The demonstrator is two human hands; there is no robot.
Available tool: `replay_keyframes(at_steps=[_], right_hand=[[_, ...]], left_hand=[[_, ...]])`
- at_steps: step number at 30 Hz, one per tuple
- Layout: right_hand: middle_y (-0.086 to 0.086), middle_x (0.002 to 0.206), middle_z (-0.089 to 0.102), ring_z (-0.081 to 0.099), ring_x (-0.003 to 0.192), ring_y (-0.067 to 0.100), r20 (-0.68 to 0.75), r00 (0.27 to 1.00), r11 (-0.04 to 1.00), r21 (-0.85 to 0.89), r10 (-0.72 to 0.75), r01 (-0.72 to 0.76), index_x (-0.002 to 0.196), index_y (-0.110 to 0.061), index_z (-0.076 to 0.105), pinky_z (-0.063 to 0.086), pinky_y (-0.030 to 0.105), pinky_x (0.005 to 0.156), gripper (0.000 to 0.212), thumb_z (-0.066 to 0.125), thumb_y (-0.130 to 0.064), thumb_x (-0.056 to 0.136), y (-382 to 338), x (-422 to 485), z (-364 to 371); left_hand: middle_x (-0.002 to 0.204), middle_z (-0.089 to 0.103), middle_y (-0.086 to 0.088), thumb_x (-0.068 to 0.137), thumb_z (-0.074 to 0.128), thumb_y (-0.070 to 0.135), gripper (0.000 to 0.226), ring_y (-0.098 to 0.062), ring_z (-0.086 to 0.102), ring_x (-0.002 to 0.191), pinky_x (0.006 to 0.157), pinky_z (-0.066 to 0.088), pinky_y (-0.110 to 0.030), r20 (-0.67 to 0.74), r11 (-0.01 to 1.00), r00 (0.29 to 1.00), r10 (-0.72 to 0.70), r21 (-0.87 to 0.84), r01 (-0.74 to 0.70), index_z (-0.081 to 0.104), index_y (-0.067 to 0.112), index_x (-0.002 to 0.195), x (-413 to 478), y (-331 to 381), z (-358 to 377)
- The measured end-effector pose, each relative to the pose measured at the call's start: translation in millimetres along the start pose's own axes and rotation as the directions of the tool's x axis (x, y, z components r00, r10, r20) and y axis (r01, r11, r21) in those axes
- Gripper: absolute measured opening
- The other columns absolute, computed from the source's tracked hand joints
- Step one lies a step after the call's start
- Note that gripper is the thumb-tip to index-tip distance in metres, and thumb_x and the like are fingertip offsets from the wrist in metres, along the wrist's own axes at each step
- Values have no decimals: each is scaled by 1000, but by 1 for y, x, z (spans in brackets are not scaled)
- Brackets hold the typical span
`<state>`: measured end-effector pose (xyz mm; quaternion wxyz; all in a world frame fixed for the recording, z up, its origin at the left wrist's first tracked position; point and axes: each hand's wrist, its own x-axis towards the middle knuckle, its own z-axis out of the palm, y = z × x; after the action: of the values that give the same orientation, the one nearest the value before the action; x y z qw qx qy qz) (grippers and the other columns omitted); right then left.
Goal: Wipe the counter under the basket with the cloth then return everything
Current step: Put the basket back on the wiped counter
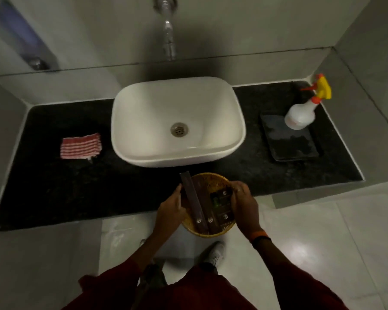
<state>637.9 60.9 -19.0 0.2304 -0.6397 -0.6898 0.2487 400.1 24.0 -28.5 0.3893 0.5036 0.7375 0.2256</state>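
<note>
A round yellow woven basket (211,179) holding dark brown boxes and small bottles is held in front of the black counter (54,186), partly past its front edge. My left hand (169,208) grips the basket's left rim and my right hand (244,203) grips its right rim. A folded red-and-white striped cloth (81,146) lies on the counter to the left of the sink, apart from both hands.
A white basin (177,121) sits at the counter's middle under a wall tap (169,30). At the right a spray bottle (305,108) stands on a dark tray (293,142). Grey walls enclose the counter on both sides. My feet stand on a pale tiled floor.
</note>
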Motion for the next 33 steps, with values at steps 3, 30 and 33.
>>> replay_keyframes(at_steps=[3,30,33], right_hand=[[6,135,58,57,97,0,72,997,999,35,-38,36,127,-11,62,37,-4,75,31,53,-5,98,-54,-11,51],[17,131,57,68,97,38,157,986,994,-74,-63,75,131,-5,60,58,46,82,34,50,-8,98,-340,49,272],[13,129,60,64,108,32,81,995,996,-66,-56,62,124,-8,64,57,43,87,29,54,-23,101,-344,54,271]], left_hand=[[127,58,17,86,63,15,75,-4,56,118,90,41,-10,-43,999,998,-41,-37,39,31,40,149,-18,-49,-62],[130,63,3,91,59,3,62,-16,62,115,82,50,-13,-96,961,994,-47,-275,19,45,32,144,59,-228,-354],[139,57,-5,90,62,11,55,-23,54,127,98,46,-32,-207,972,974,-87,-230,38,47,23,142,65,-225,-350]])
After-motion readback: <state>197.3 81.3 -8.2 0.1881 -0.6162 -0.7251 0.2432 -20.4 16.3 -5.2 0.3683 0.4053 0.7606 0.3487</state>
